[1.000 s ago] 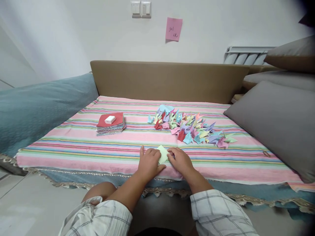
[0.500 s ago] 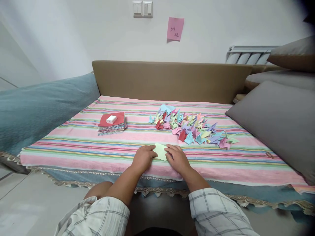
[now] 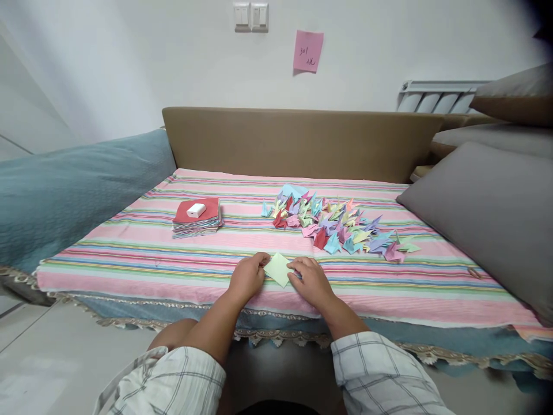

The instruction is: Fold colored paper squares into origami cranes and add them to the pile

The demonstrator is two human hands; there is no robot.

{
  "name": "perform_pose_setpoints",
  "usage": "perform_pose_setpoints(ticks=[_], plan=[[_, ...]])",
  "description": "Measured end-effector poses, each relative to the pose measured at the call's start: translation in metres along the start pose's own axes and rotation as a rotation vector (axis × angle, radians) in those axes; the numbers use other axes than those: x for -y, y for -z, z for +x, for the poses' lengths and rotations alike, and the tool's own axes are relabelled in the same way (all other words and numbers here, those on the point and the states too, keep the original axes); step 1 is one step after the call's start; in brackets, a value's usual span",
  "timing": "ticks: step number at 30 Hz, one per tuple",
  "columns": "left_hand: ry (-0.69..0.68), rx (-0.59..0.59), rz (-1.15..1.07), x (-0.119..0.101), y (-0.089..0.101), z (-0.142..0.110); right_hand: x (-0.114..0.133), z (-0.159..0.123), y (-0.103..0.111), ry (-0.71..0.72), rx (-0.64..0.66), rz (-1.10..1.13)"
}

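A small folded square of pale green paper (image 3: 277, 270) lies on the striped cloth, turned so one corner points toward me. My left hand (image 3: 248, 278) has its thumb and fingers closed on the left corner. At the opposite corner, my right hand (image 3: 311, 279) pinches the paper between thumb and fingers. Just beyond my right hand spreads a heap of folded paper cranes (image 3: 332, 222) in many colours. To the far left sits a stack of coloured paper sheets (image 3: 196, 225), red on top, with a small white box-shaped object (image 3: 196, 210) on it.
The pink striped cloth (image 3: 129, 253) covers a sofa seat. Grey cushions (image 3: 484, 213) lean at the right, and a blue-covered armrest (image 3: 86, 178) bounds the left. A brown backrest (image 3: 294, 141) stands behind. A small brown loop (image 3: 474, 272) lies near the cushion.
The pale green paper has turned so that a corner faces me, and it sits slightly further left. My left hand has shifted a little to the left with it.
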State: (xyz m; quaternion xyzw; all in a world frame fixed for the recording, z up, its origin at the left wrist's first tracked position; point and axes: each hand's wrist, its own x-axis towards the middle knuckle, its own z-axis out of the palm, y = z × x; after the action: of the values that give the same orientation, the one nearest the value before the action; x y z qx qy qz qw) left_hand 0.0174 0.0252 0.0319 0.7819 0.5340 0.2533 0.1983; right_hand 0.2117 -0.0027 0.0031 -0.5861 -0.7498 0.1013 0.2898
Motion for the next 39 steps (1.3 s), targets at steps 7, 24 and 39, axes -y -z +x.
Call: perform_pose_setpoints(ticks=[7, 24, 39], plan=[[0.034, -0.013, -0.233, 0.008, -0.006, 0.003, 0.001, -0.001, 0.000, -0.013, 0.002, 0.014], [0.120, 0.022, -0.611, 0.003, -0.005, 0.003, 0.000, 0.000, -0.003, -0.019, 0.002, -0.032], [0.076, -0.046, -0.313, 0.002, -0.021, 0.005, 0.000, 0.001, -0.005, -0.017, -0.005, -0.029]])
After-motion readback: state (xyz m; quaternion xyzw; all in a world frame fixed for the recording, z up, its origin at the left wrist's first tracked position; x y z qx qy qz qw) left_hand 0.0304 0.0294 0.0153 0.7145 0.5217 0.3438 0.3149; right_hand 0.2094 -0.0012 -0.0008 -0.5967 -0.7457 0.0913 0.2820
